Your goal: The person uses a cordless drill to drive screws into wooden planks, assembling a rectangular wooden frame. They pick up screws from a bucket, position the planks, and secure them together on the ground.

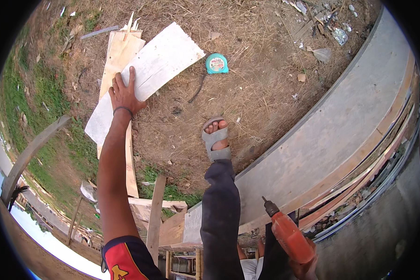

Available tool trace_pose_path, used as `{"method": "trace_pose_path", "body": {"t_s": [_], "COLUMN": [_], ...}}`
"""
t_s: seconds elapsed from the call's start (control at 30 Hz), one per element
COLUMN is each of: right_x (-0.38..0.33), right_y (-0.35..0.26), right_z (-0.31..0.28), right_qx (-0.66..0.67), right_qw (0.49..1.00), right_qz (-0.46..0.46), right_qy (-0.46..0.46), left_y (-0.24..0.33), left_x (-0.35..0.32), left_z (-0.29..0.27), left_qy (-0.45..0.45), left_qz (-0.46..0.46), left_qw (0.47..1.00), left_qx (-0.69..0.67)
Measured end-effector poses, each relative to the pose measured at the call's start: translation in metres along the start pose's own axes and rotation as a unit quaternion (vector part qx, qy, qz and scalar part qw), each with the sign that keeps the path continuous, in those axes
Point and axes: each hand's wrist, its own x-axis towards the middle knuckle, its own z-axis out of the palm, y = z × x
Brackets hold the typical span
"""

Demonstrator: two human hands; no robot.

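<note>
My left hand [125, 95] rests on a whitish flat board [165, 58], fingers spread over its face near the left long side. That board lies slantwise across a bare wooden plank [121, 53] on the ground. At the lower right my right hand [305, 267] is closed round a red-orange power drill [291, 237]. Its dark chuck and thin bit point up and to the left, over a long grey board and apart from the whitish one. The drill's body hides most of my right fingers. A turquoise tape measure [216, 64] lies on the dirt just right of the whitish board.
A long grey board [326, 126] curves along the right side, with stacked strips of timber [359, 182] beside it. My sandalled foot [215, 137] stands mid-ground. Wooden posts [155, 217] rise at lower left. Scraps and a crumpled wrapper [339, 36] litter the dry grass.
</note>
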Motion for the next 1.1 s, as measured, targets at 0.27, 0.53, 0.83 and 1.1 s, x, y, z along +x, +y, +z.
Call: {"method": "trace_pose_path", "body": {"t_s": [0.27,0.53,0.83,1.1], "right_x": [0.019,0.017,0.028,0.024], "right_y": [-0.051,-0.046,-0.049,-0.042], "right_z": [0.014,0.015,0.01,0.012], "right_qx": [-0.117,-0.024,-0.094,-0.05], "right_qw": [0.974,0.996,0.978,0.977], "right_qz": [-0.171,-0.082,-0.168,-0.169], "right_qy": [0.09,0.002,0.079,0.12], "left_y": [-0.033,0.094,0.099,0.097], "left_x": [-0.077,-0.043,-0.03,-0.04], "left_z": [0.04,0.088,0.091,0.08], "left_qy": [0.098,0.23,0.179,0.144], "left_qz": [-0.002,0.187,0.206,0.187], "left_qw": [0.989,0.922,0.944,0.946], "left_qx": [-0.109,-0.25,-0.184,-0.221]}}
